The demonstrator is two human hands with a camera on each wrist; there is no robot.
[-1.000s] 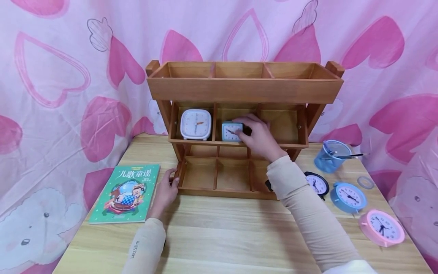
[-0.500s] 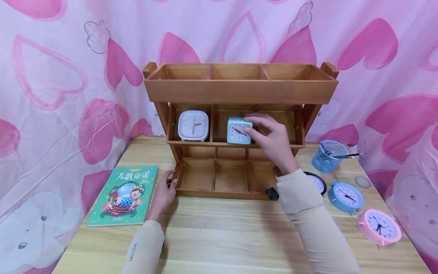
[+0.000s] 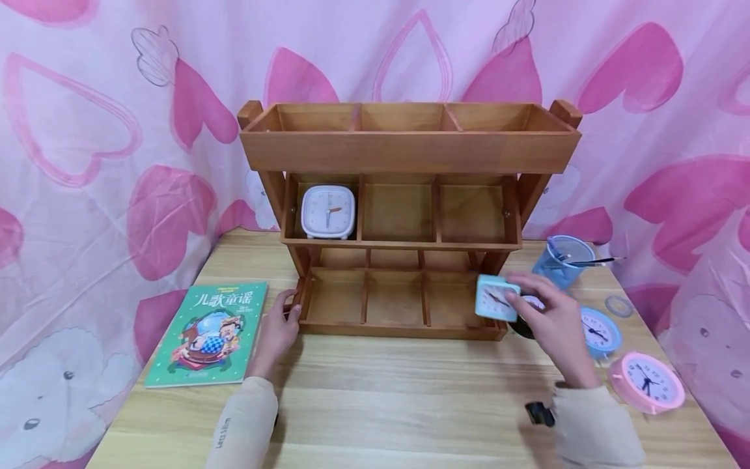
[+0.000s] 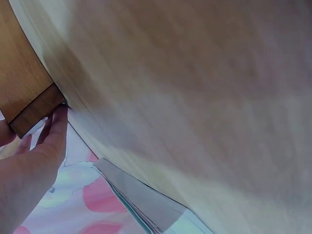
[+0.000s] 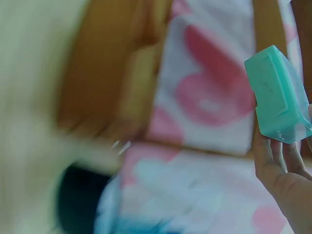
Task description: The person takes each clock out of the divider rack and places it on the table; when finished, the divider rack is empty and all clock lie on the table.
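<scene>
My right hand (image 3: pixel 553 322) pinches a small square mint-green alarm clock (image 3: pixel 495 299) in the air, in front of the lower right corner of the wooden shelf (image 3: pixel 410 153). In the right wrist view the clock's plain green casing (image 5: pixel 275 95) shows, with the fingers behind it. My left hand (image 3: pixel 278 332) grips the lower left end of the shelf; the left wrist view shows thumb and fingers around the wooden edge (image 4: pixel 39 109). A white square clock (image 3: pixel 328 212) stands in the left compartment of the middle tier.
A green book (image 3: pixel 208 335) lies left of the shelf. To the right are a black clock, partly hidden, a blue clock (image 3: pixel 600 331), a pink clock (image 3: pixel 647 382), a blue mesh pen cup (image 3: pixel 559 264) and a tape roll (image 3: pixel 619 306). A patterned curtain hangs behind.
My right hand has lifted the mint-green clock out of the middle compartment of the middle tier and carried it right and down. My left hand stays at the shelf's end.
</scene>
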